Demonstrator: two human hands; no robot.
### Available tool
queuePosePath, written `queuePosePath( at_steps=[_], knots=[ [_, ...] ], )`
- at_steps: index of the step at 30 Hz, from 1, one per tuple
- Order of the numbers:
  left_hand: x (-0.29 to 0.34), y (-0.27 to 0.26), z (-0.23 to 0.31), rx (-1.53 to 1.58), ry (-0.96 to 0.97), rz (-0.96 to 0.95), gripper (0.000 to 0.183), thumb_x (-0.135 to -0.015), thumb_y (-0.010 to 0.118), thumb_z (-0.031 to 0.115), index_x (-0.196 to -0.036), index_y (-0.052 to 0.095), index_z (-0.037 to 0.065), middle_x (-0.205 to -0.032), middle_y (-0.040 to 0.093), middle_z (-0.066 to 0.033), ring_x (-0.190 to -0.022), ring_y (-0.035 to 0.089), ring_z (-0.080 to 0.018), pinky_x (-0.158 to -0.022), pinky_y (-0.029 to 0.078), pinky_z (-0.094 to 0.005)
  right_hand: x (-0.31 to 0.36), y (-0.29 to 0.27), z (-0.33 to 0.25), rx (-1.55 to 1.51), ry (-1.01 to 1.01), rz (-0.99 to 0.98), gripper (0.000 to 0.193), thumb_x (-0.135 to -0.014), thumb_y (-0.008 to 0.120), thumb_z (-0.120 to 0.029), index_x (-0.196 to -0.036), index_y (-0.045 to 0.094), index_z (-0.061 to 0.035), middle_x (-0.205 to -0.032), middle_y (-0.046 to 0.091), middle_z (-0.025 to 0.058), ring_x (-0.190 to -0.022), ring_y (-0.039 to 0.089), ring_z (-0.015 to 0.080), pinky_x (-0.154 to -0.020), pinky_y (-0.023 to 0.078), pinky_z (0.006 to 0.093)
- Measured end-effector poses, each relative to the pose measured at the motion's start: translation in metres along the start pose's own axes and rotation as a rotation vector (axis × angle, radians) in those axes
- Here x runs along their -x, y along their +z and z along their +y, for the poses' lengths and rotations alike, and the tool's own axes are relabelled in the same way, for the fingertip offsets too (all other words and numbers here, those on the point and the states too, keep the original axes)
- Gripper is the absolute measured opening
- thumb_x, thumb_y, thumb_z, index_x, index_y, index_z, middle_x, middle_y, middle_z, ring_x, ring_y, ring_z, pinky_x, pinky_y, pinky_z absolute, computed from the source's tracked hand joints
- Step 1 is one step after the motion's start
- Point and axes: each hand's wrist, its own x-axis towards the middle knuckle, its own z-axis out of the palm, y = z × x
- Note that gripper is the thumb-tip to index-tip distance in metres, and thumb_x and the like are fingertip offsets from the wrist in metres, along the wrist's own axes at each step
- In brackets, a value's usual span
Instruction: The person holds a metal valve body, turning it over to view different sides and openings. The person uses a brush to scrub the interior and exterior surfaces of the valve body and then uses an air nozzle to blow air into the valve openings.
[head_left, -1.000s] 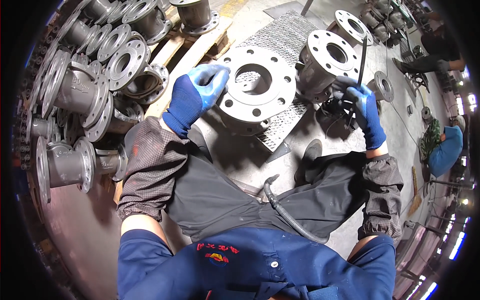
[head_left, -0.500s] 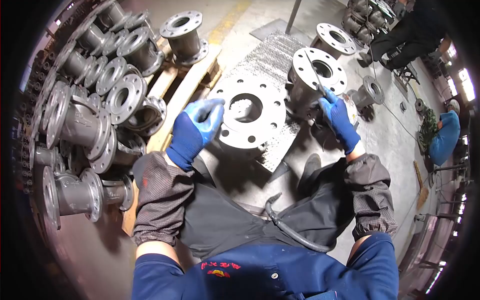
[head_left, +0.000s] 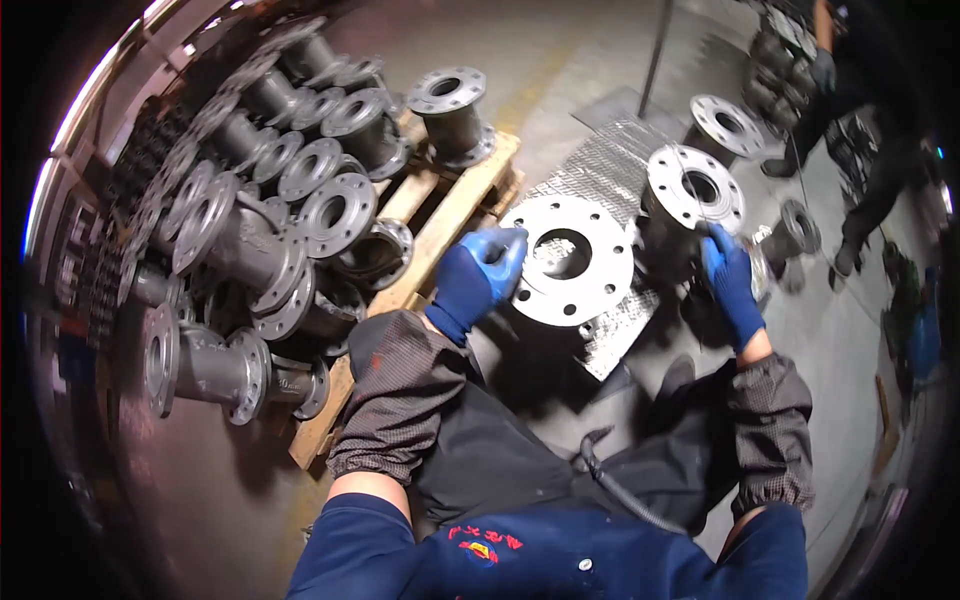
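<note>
A flanged pipe fitting (head_left: 602, 282) stands upright before me, its bright round top flange ringed with bolt holes around a wide bore. Beside that flange's left edge is my left hand (head_left: 480, 278), blue-gloved, its fingers curled toward the thumb; whether anything is pinched there is hidden. To the right, my right hand (head_left: 731, 278) is closed around the lower end of a thin rod (head_left: 701, 212), faint against the second flanged fitting (head_left: 664, 183). Both fittings are at the textured silvery sheet (head_left: 580, 180).
Many grey flanged pipes (head_left: 215, 365) are stacked on a wooden pallet (head_left: 435, 245) at left. More fittings (head_left: 722, 120) stand at far right. A dark hose (head_left: 625, 495) lies by my legs. Another person (head_left: 865, 110) stands at the upper right.
The whole view has swung, shifting the scene rightward and slightly down in the picture. My hands keep nearly the same places beside the fittings. The thin rod looks fainter now.
</note>
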Motion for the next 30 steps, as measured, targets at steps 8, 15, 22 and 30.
queuePosePath(
  at_steps=[8, 15, 22, 30],
  knots=[
    [-0.009, 0.008, -0.016, 0.11, 0.039, 0.003, 0.018, -0.086, 0.064, 0.013, -0.096, 0.068, -0.001, -0.089, 0.07, -0.0108, -0.08, 0.065, -0.0136, -0.074, 0.05, -0.0253, -0.01, -0.003, -0.026, 0.139, 0.142, -0.179, 0.027, -0.083, 0.049, -0.02, -0.101, 0.065, -0.0098, -0.097, 0.065, 0.0169, -0.09, 0.062, 0.0344, -0.078, 0.049, 0.0405],
    [-0.012, 0.003, -0.027, -0.12, 0.193, -0.03, 0.018, -0.086, 0.064, 0.012, -0.099, 0.067, -0.001, -0.094, 0.069, -0.0116, -0.082, 0.064, -0.015, -0.074, 0.05, -0.026, 0.01, -0.023, -0.038, 0.09, 0.019, 0.053, 0.026, -0.087, 0.057, -0.022, -0.111, 0.062, -0.0121, -0.09, 0.067, 0.0161, -0.082, 0.065, 0.0318, -0.074, 0.051, 0.0376],
    [-0.016, 0.01, -0.015, -0.025, 0.013, -0.032, 0.019, -0.087, 0.063, 0.014, -0.098, 0.068, -0.001, -0.096, 0.069, -0.0125, -0.085, 0.064, -0.0157, -0.077, 0.049, -0.0262, -0.012, -0.041, -0.02, 0.481, 0.094, -0.146, 0.036, -0.083, 0.05, -0.019, -0.117, 0.061, -0.0138, -0.092, 0.065, 0.0191, -0.082, 0.064, 0.0347, -0.073, 0.05, 0.0407],
    [-0.016, 0.012, -0.028, 0.008, -0.014, 0.003, 0.02, -0.088, 0.063, 0.017, -0.097, 0.069, 0.0, -0.091, 0.069, -0.0108, -0.081, 0.064, -0.0134, -0.075, 0.049, -0.0264, -0.017, -0.031, -0.023, 0.455, 0.061, -0.104, 0.036, -0.086, 0.049, -0.023, -0.119, 0.06, -0.0151, -0.09, 0.065, 0.0197, -0.077, 0.063, 0.0342, -0.069, 0.049, 0.0406]
  ],
)
